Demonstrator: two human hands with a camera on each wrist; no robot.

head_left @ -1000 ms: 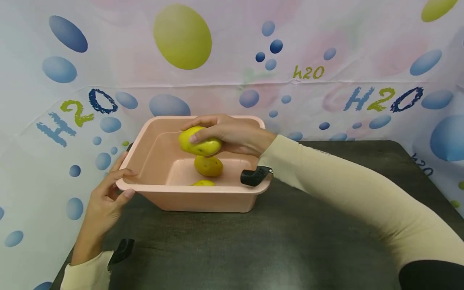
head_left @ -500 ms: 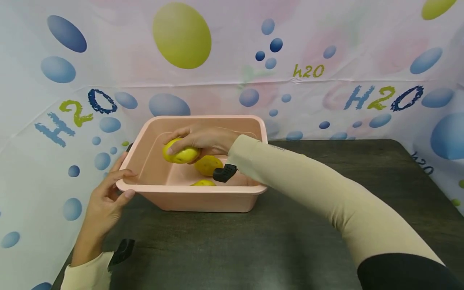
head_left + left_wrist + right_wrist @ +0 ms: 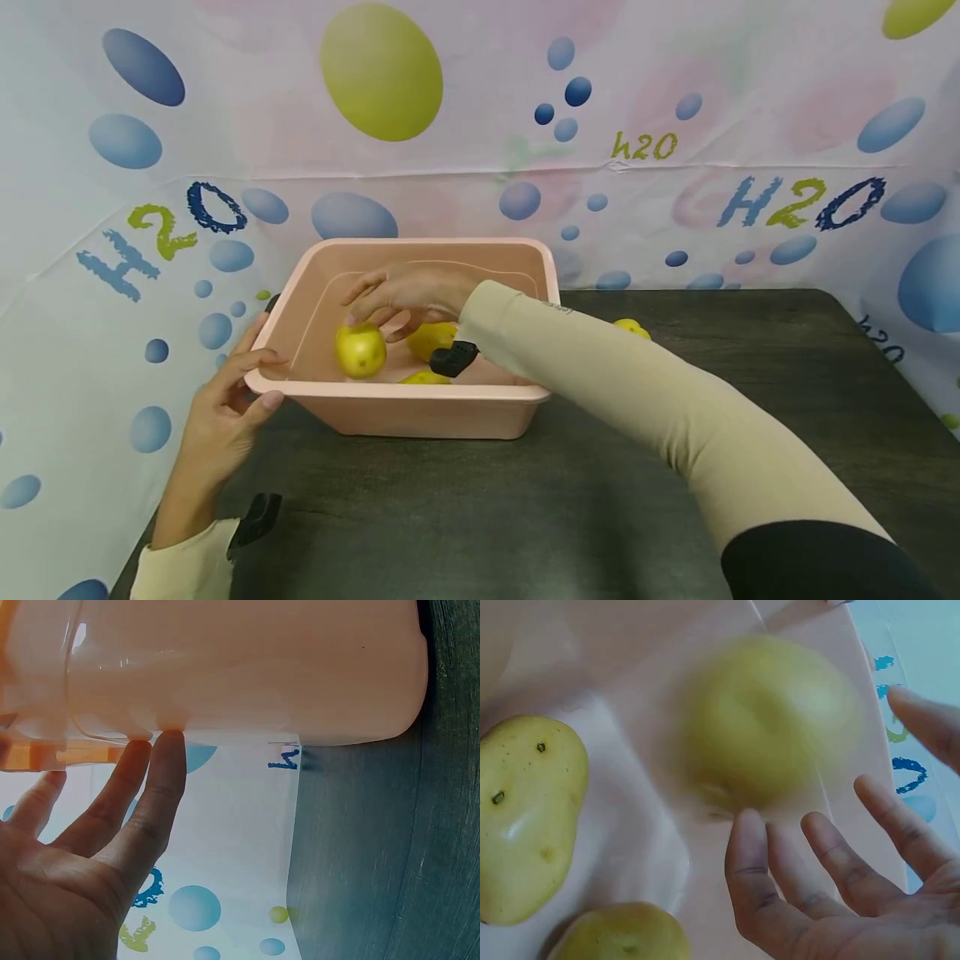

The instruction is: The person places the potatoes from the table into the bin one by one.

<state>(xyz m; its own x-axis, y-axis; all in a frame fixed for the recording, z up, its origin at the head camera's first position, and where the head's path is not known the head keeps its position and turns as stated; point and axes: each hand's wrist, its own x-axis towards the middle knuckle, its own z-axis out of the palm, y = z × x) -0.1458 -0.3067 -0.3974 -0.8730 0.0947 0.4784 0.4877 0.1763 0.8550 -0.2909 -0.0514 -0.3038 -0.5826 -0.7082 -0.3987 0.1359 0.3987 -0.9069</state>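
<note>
Potatoes in a pink tub at the tabletop's far left corner

The dark tabletop (image 3: 600,500) carries one pink tub (image 3: 405,408) near its far left corner. The left hand (image 3: 225,417) steadies the tub, thumb over the rim, straight fingertips (image 3: 171,742) against the wall. The right hand (image 3: 405,298) hangs inside, its grip spread apart and holding nothing, just above a blurred potato (image 3: 361,350). Three potatoes are in the tub, two lying on its floor (image 3: 525,817), and a fourth (image 3: 632,327) lies beyond the sleeve.

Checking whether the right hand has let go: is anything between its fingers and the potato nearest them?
Nothing: the right wrist view shows bare pink tub wall between the right hand and the blurred potato.
</note>
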